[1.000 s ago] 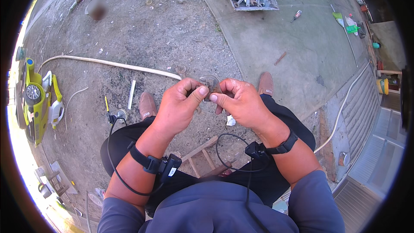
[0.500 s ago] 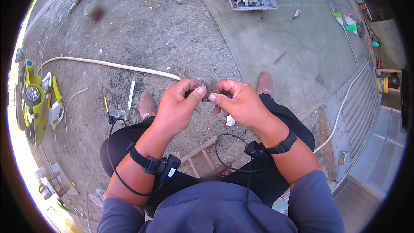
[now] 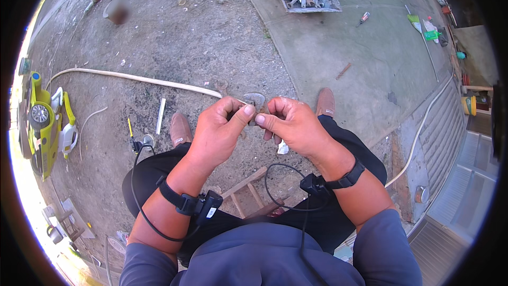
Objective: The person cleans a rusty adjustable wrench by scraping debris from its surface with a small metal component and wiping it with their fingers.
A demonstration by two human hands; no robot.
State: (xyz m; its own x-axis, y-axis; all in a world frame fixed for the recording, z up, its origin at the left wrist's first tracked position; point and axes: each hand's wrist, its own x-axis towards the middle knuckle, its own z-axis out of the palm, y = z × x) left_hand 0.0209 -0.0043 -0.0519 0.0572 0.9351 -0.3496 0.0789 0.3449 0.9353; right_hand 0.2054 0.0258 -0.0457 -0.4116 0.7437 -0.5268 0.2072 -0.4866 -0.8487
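In front of me, between my knees, both hands meet at a small grey, dirt-stained piece with a rounded edge (image 3: 254,98). My left hand (image 3: 222,127) pinches its left side, thumb against bent fingers. My right hand (image 3: 292,127) is closed on the opposite side, its thumb tip almost meeting the left one. The fingers cover most of the piece, so its exact kind does not show. Just beyond my left knuckles ends the visible part of a pale hose (image 3: 159,81); whether it touches the hand I cannot tell.
A metal tray (image 3: 332,9) of wrenches stands ahead, with a screwdriver (image 3: 363,17) near it. A yellow-green machine (image 3: 41,127) lies left. Below my hands is a low wooden frame (image 3: 244,190). Black cables (image 3: 268,180) hang from both wrist straps. A yellow bucket (image 3: 469,105) stands right.
The grey piece has tilted between my fingers, so its rounded face looks narrower. Both hands stay almost in the same place.
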